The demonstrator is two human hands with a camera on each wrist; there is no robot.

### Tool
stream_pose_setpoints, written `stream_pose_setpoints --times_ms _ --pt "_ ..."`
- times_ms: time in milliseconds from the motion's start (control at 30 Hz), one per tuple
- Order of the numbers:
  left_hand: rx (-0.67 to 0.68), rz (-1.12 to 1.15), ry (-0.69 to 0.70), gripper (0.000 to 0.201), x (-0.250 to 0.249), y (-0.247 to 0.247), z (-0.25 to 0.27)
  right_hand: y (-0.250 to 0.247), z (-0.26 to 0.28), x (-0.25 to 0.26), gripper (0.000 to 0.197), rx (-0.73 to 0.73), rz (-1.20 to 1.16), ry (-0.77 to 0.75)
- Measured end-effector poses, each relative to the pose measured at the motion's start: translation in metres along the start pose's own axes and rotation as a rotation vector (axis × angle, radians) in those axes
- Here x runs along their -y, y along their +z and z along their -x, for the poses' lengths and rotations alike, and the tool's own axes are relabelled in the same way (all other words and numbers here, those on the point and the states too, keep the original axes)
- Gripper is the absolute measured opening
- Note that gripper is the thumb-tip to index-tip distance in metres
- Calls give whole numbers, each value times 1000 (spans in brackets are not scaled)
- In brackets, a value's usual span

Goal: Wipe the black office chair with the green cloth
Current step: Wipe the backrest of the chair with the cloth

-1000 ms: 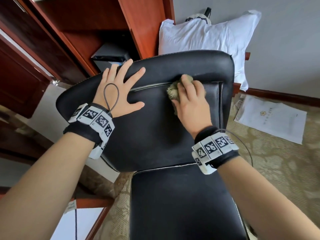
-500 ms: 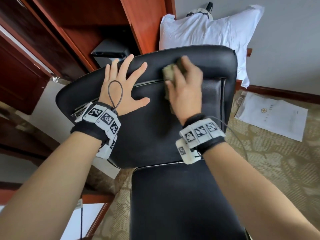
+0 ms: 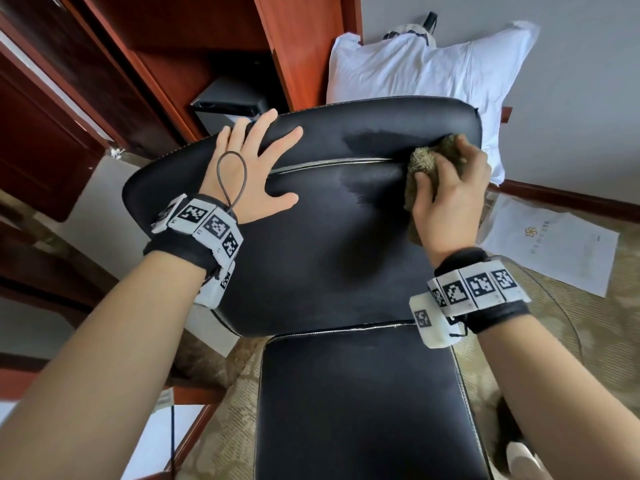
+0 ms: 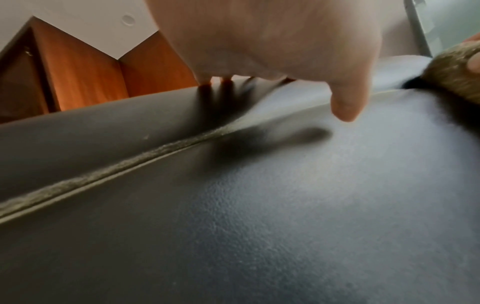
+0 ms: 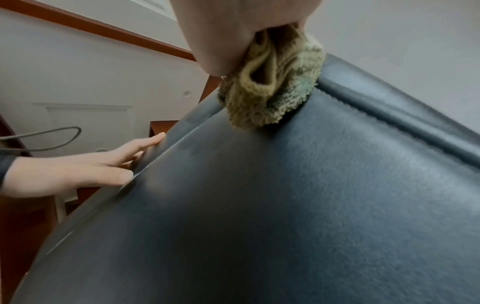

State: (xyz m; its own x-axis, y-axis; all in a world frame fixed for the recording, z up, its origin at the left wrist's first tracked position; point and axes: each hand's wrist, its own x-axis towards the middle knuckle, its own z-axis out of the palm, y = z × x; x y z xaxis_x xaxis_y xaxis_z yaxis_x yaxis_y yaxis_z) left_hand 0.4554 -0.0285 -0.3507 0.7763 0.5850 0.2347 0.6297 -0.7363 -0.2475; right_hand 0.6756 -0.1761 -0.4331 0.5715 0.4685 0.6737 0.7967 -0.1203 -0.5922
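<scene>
The black office chair (image 3: 332, 258) fills the middle of the head view, its backrest tilted toward me and its seat (image 3: 360, 410) below. My right hand (image 3: 446, 188) grips the bunched green cloth (image 3: 424, 161) and presses it against the backrest's upper right corner, beside the stitched seam. The right wrist view shows the cloth (image 5: 272, 96) wadded under my palm on the leather (image 5: 285, 205). My left hand (image 3: 252, 168) lies flat with spread fingers on the backrest's upper left; its thumb (image 4: 345, 102) hovers over the seam. A darker damp streak (image 3: 374, 161) marks the leather between my hands.
A white pillow (image 3: 426, 71) leans on the wall behind the chair. A red-brown wooden cabinet (image 3: 207, 46) with a black box (image 3: 225, 102) stands at the back left. A white paper sheet (image 3: 550, 244) lies on the patterned carpet (image 3: 588, 341) to the right.
My right hand has swept the cloth rightward along the top of the backrest, from its middle to its right corner, leaving a damp streak. The left hand has stayed flat in place.
</scene>
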Motion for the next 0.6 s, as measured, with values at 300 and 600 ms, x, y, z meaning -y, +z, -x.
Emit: stream_pose_setpoints --times_ms 300,600 --pt "-8 121 -116 78 19 -1 23 26 -5 12 26 63 -50 -83" --pt "84 -9 -292 77 49 -22 78 53 -5 40 33 248 -165 -94"
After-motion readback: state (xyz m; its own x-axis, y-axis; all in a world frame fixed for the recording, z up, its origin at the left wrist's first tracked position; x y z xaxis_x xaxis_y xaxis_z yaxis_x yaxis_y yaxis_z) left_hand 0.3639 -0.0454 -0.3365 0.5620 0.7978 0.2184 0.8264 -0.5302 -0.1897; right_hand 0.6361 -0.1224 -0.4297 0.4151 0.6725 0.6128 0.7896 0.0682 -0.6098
